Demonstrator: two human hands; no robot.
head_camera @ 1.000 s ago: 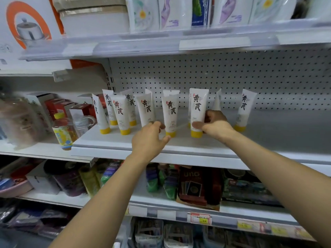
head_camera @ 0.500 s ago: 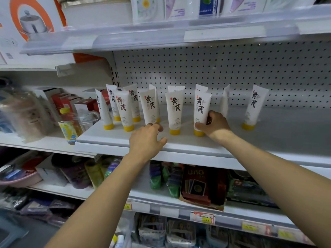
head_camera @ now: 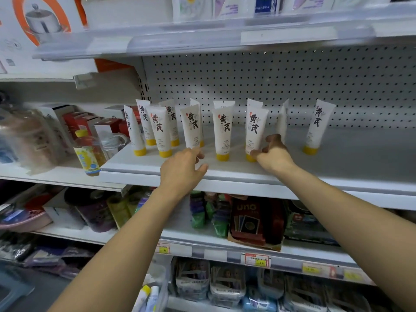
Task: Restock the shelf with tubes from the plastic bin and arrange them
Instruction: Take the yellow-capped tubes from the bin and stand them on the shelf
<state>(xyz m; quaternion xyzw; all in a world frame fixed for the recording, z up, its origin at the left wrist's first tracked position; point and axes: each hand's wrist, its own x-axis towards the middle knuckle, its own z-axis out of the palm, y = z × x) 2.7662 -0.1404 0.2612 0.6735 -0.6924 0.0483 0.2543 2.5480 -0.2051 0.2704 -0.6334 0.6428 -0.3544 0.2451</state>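
Note:
Several white tubes with yellow caps stand cap-down on the white middle shelf (head_camera: pixel 225 174), in a loose front and back row. My right hand (head_camera: pixel 273 154) grips the base of one front tube (head_camera: pixel 255 127), thumb on its cap and fingers curled behind it. The fingertips of my left hand (head_camera: pixel 182 167) rest against the bottom of another front tube (head_camera: pixel 193 127) and hide its cap; the thumb is spread apart. A tube (head_camera: pixel 221 129) stands free between the two. One lone tube (head_camera: pixel 316 127) stands far right. The clear plastic bin (head_camera: pixel 163 280) shows at the bottom with tubes (head_camera: pixel 146 297) in it.
A yellow-capped drink bottle (head_camera: pixel 86 152) and red boxes (head_camera: pixel 76 122) crowd the lower shelf to the left. The pegboard back wall (head_camera: pixel 292 86) is close behind the tubes. An upper shelf edge (head_camera: pixel 202 39) overhangs. Card packs (head_camera: pixel 252 219) fill the shelf below.
My right hand has set its tube further back, in line with the front row, and slid down to its base. My left hand has moved left onto the neighbouring tube's bottom.

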